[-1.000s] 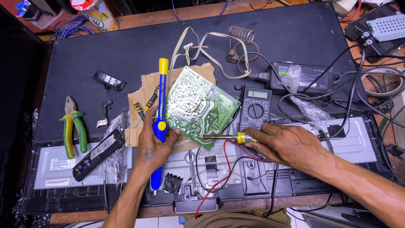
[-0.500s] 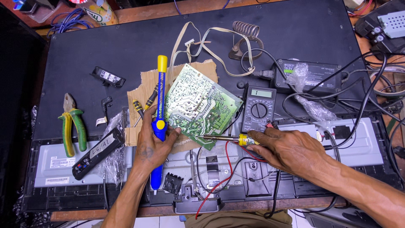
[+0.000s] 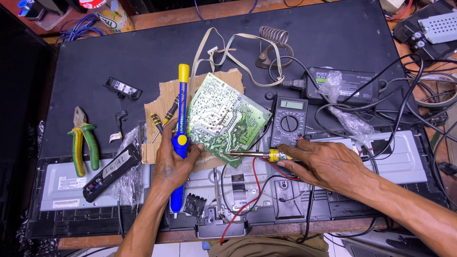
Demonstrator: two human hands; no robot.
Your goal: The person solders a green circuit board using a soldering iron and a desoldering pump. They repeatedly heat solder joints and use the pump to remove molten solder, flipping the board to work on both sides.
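Note:
My left hand (image 3: 172, 166) grips a blue and yellow desoldering pump (image 3: 181, 128), held upright along the left edge of a green circuit board (image 3: 223, 116). My right hand (image 3: 323, 164) holds a yellow-handled soldering iron (image 3: 259, 154) lying level, its metal tip touching the board's lower right edge. The board rests on a piece of brown cardboard (image 3: 164, 93) on top of a black panel (image 3: 143, 52).
A dark multimeter (image 3: 289, 121) with red and black leads sits right of the board. Green-handled pliers (image 3: 82, 143), screwdrivers (image 3: 159, 123), a black remote-like part (image 3: 112, 172), a coiled iron stand (image 3: 272, 43), a black power adapter (image 3: 342, 83) and tangled cables surround the work.
Both hands stay nearly in place. The view has shifted slightly; the iron's tip remains at the board's edge.

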